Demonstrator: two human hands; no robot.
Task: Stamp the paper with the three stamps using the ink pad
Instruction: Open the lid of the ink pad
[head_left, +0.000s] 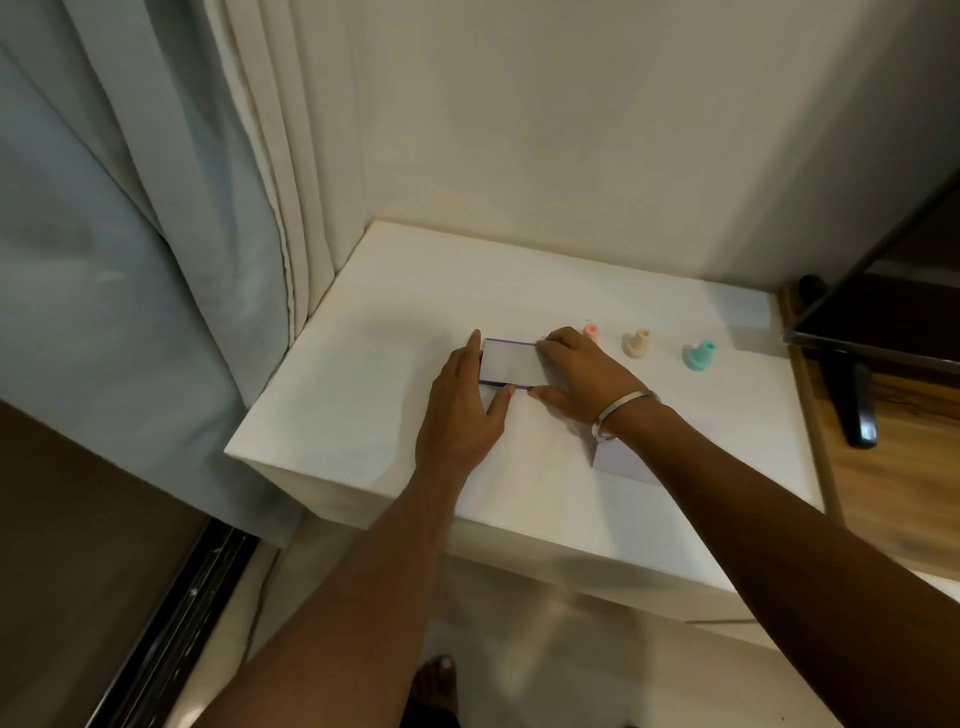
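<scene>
Pad (511, 362): flat, rectangular, pale lid, purple-edged.

paper (621, 460) half under right forearm

Silver bangle (618, 413), bare forearms

No legible txt anywhere.
</scene>
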